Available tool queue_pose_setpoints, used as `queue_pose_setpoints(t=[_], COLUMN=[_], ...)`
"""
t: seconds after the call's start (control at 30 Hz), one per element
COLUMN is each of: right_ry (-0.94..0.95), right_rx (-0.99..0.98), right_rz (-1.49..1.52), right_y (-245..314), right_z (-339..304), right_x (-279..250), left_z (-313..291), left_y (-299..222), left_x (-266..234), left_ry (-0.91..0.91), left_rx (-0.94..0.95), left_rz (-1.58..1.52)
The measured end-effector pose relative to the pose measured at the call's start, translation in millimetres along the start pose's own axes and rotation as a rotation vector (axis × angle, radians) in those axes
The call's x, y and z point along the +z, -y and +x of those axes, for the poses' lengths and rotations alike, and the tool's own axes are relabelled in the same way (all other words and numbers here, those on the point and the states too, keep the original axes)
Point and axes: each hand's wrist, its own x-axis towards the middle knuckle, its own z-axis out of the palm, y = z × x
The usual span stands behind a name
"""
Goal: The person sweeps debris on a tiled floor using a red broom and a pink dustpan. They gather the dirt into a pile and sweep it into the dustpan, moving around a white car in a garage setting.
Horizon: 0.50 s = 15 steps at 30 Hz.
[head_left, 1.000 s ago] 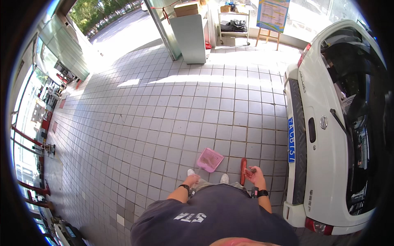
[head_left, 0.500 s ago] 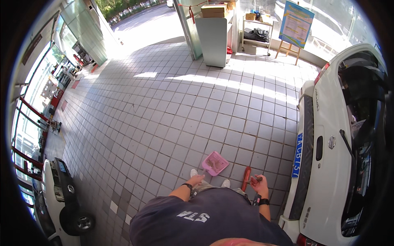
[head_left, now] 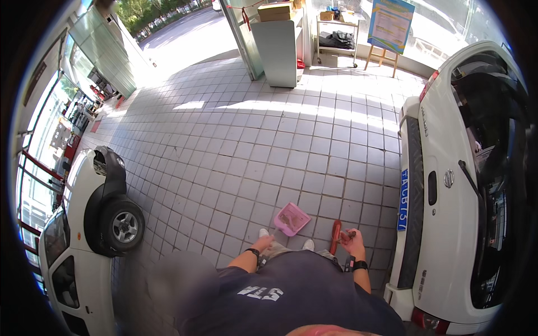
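My left hand (head_left: 263, 243) is closed around what looks like the thin, pale handle of a pink dustpan (head_left: 292, 219). Some debris lies in the pan, which is in front of my shoes. Fingers curled, my right hand (head_left: 353, 242) grips a dark reddish-brown stick, seemingly the handle of a broom. The broom's red head (head_left: 335, 231) is just left of that hand, near the floor. Its lower part is hidden by my body, and the handle is strongly foreshortened.
A white vehicle's rear (head_left: 434, 185) stands close on my right. Another white vehicle (head_left: 84, 224) with a large wheel is at left. Ahead are a grey counter (head_left: 273, 53), a trolley (head_left: 338, 42) and a poster on an easel (head_left: 390, 25). Tiled floor (head_left: 241, 151) spreads between.
The vehicle on the left has rolled forward, bringing its wheel further up in view. The surroundings shift slightly left and up. Both hands keep their grip, nearly in place.
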Motion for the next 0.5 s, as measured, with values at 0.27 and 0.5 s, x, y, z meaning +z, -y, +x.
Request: queue_pose_setpoints(t=[0.27, 0.5], right_ry=[-0.048, -0.023], right_rx=[-0.006, 0.018], right_rz=[-0.035, -0.072], right_y=[4, -1], right_z=[-11, -10], right_x=[7, 13], left_z=[-4, -2], left_y=[-6, 3], left_x=[5, -4], left_ry=[0.020, -0.007], left_rx=[-0.045, -0.022], left_rz=[0.013, -0.045])
